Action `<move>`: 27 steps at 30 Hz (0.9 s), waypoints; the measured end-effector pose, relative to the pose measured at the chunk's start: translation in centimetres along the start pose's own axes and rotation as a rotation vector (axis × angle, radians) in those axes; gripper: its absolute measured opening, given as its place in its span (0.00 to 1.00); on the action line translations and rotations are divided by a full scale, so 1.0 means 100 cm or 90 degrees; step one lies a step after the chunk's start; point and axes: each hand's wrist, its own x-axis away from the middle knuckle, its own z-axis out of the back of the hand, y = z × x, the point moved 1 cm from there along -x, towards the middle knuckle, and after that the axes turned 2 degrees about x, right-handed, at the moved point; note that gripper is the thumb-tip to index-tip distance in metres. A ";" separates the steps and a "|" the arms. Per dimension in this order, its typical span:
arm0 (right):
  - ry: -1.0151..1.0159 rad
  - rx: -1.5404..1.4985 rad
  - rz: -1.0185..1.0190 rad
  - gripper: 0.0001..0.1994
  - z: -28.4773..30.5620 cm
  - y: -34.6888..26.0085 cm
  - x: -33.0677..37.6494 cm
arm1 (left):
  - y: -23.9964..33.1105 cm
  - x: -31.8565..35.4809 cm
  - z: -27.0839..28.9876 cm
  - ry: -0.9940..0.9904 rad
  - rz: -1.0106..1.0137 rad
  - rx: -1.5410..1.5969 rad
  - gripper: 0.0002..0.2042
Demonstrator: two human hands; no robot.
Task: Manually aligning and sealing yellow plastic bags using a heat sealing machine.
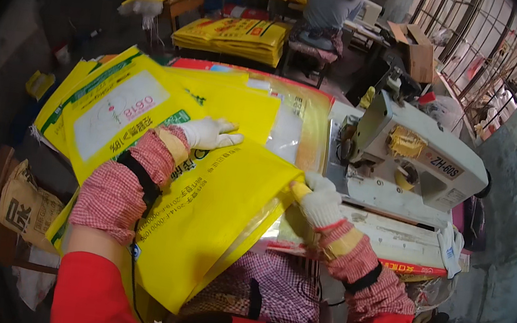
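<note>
A large yellow printed plastic bag (213, 214) lies slanted before me, its lower part hanging over my lap. My left hand (207, 134), in a white knitted glove, rests on the bag's upper edge with its fingers stretched out. At the bag's right corner, my right hand (318, 201) is closed on the edge, with yellow wrapping on a finger; its other fingers are partly hidden. Beyond my left arm, more yellow bags (116, 108) with white panels lie fanned out. Just right of my right hand stands a white industrial sewing machine (414, 155).
A stack of yellow bags (232, 37) stands at the back. Near it a person (332, 9) sits on a stool, facing away. An open cardboard box (414, 51) stands beneath the barred window (479, 46). A brown printed sack (30, 208) is at left.
</note>
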 end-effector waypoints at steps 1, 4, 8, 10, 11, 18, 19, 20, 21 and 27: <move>-0.039 -0.070 -0.042 0.14 -0.002 0.018 0.009 | 0.010 -0.002 -0.004 -0.009 0.000 0.007 0.33; -0.045 -0.089 -0.068 0.13 0.016 0.021 0.036 | 0.048 -0.006 -0.001 -0.065 -0.062 0.074 0.33; 0.217 -0.064 0.069 0.06 0.029 0.005 0.076 | 0.097 -0.004 -0.029 -0.030 -0.222 0.238 0.32; 0.362 -0.147 0.169 0.04 0.027 -0.001 0.095 | 0.126 0.008 -0.035 -0.009 -0.331 0.156 0.24; 0.342 -0.155 0.260 0.04 0.031 -0.015 0.100 | 0.130 0.015 -0.036 -0.005 -0.327 0.157 0.24; 0.173 -0.343 0.318 0.08 0.039 -0.011 0.099 | 0.149 0.128 -0.018 0.240 -0.322 0.178 0.17; 0.324 -0.146 0.383 0.08 0.051 -0.029 0.091 | 0.141 0.153 -0.020 0.239 -0.297 0.148 0.18; 0.364 -0.109 0.363 0.10 0.053 -0.028 0.078 | 0.134 0.176 -0.026 0.242 -0.287 0.148 0.18; 0.315 -0.143 0.343 0.10 0.055 -0.032 0.061 | 0.126 0.198 -0.034 0.301 -0.245 0.075 0.18; -0.119 0.070 0.164 0.16 0.016 0.014 0.044 | 0.119 0.300 -0.124 0.596 0.295 -0.034 0.23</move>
